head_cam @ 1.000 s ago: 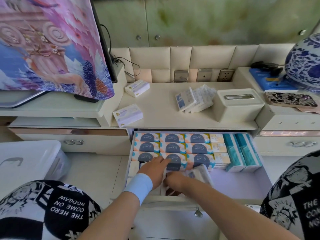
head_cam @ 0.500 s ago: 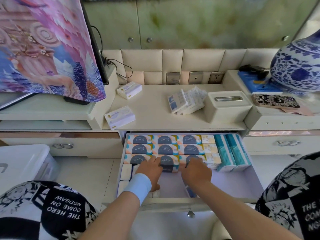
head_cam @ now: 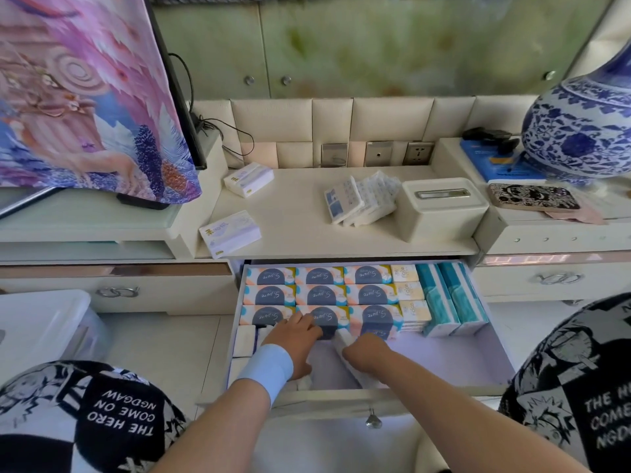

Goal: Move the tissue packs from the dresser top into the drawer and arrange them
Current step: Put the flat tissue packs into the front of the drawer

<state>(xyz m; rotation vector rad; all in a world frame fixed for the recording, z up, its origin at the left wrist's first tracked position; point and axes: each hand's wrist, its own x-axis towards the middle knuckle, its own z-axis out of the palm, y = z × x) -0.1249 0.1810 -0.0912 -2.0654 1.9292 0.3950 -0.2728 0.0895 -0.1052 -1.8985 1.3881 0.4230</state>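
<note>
Most of the job looks done in the head view. Just beyond both hands, the drawer (head_cam: 491, 367) holds navy-labelled packs (head_cam: 370, 295) lying flat in three rows of three. Small yellow packs (head_cam: 409, 291) sit to their right. Teal packs (head_cam: 454, 302) stand on edge further out, beyond and to the right of the right hand (head_cam: 367, 349). Some white packs (head_cam: 246, 339) stand just to the left of the left hand (head_cam: 297, 339), in the drawer's near corner.

Four or more packs are left to move. Well beyond the hands on the dresser top (head_cam: 300, 233) lie a white pack at the near edge (head_cam: 229, 233), a second white pack further back (head_cam: 248, 179) and a leaning fan of small blue-and-white packs (head_cam: 362, 199) beside a cream tissue box (head_cam: 444, 209).

The left hand is open, its fingers laid fairly straight on the middle navy-labelled pack of the nearest row. The right hand is knuckles-up over a narrow white pack (head_cam: 341, 337) standing on edge between the two hands. Its fingertips are hidden, so I cannot tell whether it grips the pack or only steadies it. That pack looks soft and plastic-wrapped, and probably needs squaring against the row.
</note>
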